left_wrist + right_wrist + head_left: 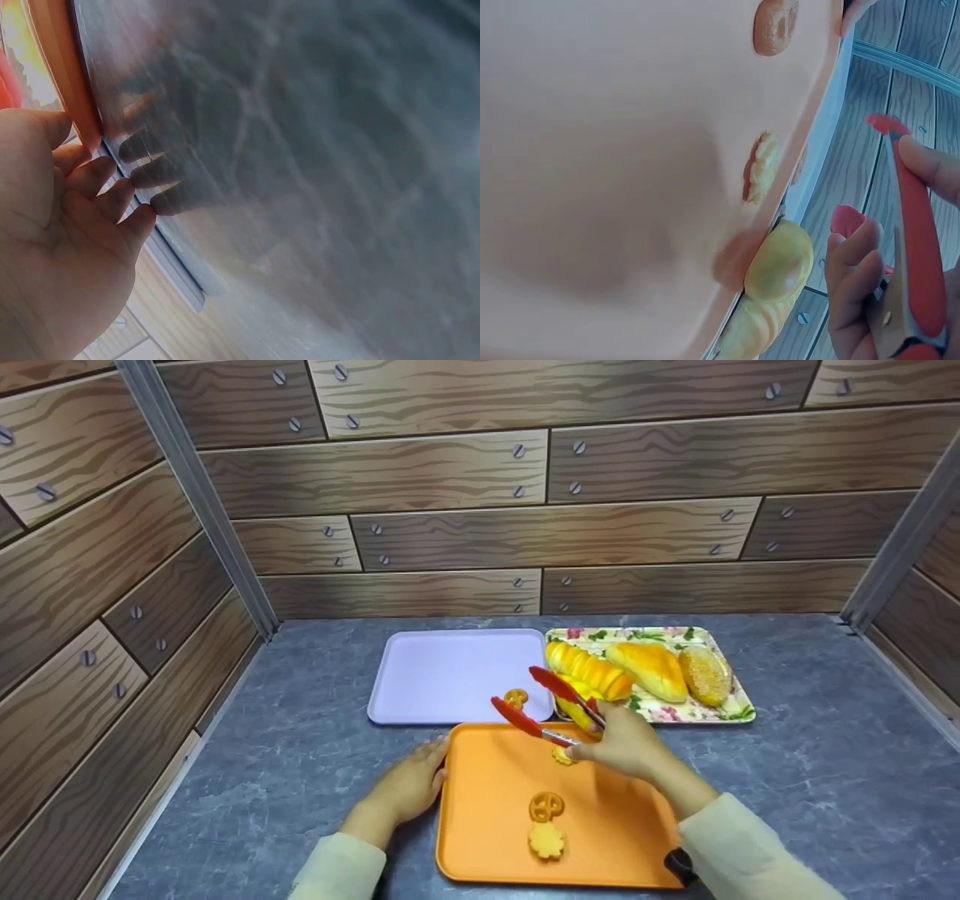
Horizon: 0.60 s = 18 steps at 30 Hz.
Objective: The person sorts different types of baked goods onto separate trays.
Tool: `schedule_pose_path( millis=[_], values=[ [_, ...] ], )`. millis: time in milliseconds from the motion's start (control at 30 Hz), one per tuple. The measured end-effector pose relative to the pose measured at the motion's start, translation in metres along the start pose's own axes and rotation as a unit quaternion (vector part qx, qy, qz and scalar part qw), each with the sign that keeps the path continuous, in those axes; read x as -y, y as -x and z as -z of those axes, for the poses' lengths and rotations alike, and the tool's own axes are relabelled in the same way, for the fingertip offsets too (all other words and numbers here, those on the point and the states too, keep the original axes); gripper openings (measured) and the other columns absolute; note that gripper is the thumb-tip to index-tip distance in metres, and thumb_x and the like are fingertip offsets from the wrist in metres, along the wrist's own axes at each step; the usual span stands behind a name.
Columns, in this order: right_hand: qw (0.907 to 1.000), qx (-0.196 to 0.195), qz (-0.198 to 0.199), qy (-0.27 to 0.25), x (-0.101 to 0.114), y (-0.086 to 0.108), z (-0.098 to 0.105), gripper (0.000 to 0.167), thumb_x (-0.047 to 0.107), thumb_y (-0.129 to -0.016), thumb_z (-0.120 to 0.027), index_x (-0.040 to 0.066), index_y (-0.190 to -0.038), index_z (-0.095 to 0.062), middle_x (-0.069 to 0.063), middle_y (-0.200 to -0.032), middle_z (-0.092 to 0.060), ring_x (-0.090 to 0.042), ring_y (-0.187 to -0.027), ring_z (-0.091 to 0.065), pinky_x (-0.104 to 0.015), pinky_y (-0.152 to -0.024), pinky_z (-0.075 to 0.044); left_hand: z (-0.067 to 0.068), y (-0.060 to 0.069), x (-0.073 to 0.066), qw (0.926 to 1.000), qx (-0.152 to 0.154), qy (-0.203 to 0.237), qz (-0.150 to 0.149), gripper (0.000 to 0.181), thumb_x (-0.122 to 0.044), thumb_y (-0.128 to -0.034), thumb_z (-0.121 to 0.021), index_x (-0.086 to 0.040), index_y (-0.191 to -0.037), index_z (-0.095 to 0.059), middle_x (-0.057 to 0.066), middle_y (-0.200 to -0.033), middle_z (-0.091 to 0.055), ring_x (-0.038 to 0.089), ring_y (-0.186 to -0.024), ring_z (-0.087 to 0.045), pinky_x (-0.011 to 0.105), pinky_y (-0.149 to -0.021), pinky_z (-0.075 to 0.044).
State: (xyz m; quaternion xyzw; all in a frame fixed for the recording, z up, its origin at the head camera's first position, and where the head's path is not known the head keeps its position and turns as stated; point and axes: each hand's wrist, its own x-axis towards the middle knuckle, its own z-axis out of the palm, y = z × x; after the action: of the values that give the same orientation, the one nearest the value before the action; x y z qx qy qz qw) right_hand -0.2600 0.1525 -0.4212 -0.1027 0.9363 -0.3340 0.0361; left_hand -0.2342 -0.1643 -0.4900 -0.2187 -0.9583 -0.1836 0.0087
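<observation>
My right hand (626, 741) grips red-tipped metal tongs (529, 721). Their arms stand spread, with nothing visible between the tips, over the near right of the lavender tray (435, 675). A brown pretzel (516, 697) lies on that tray close to the tips. In the right wrist view, thumb and fingers wrap the red-sided tongs (921, 247). My left hand (411, 780) rests at the left edge of the orange tray (487, 780), fingers loosely bent against the rim. The orange tray bears another pretzel (547, 807), a scalloped cookie (546, 841) and a yellow cookie (562, 755) partly behind my right hand.
A floral tray (739, 706) at the back right holds a ridged loaf (589, 666), a smooth bun (651, 669), a seeded bun (705, 676) and something yellow partly behind the tongs. Wood-patterned walls border the grey tabletop (247, 795). A black object (680, 866) sits at the orange tray's near right corner.
</observation>
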Motion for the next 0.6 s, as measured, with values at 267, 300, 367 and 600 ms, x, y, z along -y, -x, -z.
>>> schedule_pose_path(
  millis=[267,300,367,600],
  values=[
    [0.9996,0.029,0.004,-0.005,-0.009,0.019,0.007,0.111,0.045,-0.069,-0.083,-0.014,-0.143,-0.026,-0.031,-0.133,-0.047,-0.038,-0.104,-0.057,-0.052,-0.099,-0.040,0.002,0.001,0.000,1.0000,-0.001,0.000,-0.005,0.047,-0.014,-0.0995,-0.048,0.006,-0.141,-0.039,0.024,-0.141,-0.043,0.041,-0.130,-0.038,0.049,-0.108,-0.030],
    [0.9994,0.032,0.004,-0.005,-0.009,0.021,0.008,0.111,0.045,-0.068,-0.083,-0.014,-0.143,-0.026,-0.031,-0.128,-0.051,-0.034,-0.090,-0.060,-0.049,-0.093,-0.045,0.001,0.001,0.000,1.0000,0.000,0.002,-0.004,0.047,-0.014,-0.0995,-0.048,0.006,-0.141,-0.039,0.024,-0.141,-0.043,0.040,-0.130,-0.038,0.049,-0.108,-0.030],
    [0.9992,0.038,0.004,-0.013,-0.011,0.026,0.008,0.112,0.044,-0.066,-0.085,-0.013,-0.144,-0.026,-0.027,-0.122,-0.056,-0.023,-0.065,-0.057,-0.042,-0.076,-0.052,0.002,0.001,-0.001,1.0000,0.000,0.004,-0.003,0.047,-0.014,-0.0996,-0.048,0.006,-0.141,-0.039,0.024,-0.141,-0.043,0.040,-0.131,-0.038,0.049,-0.108,-0.030],
    [0.9979,0.049,-0.001,-0.042,-0.018,0.044,0.010,0.100,0.034,-0.064,-0.088,-0.009,-0.138,-0.038,-0.009,-0.111,-0.061,-0.015,-0.055,-0.051,-0.030,-0.046,-0.045,0.001,0.002,-0.002,1.0000,-0.008,0.004,-0.004,0.046,-0.012,-0.0987,-0.049,0.006,-0.140,-0.041,0.023,-0.140,-0.045,0.039,-0.130,-0.040,0.050,-0.107,-0.032]
  ],
)
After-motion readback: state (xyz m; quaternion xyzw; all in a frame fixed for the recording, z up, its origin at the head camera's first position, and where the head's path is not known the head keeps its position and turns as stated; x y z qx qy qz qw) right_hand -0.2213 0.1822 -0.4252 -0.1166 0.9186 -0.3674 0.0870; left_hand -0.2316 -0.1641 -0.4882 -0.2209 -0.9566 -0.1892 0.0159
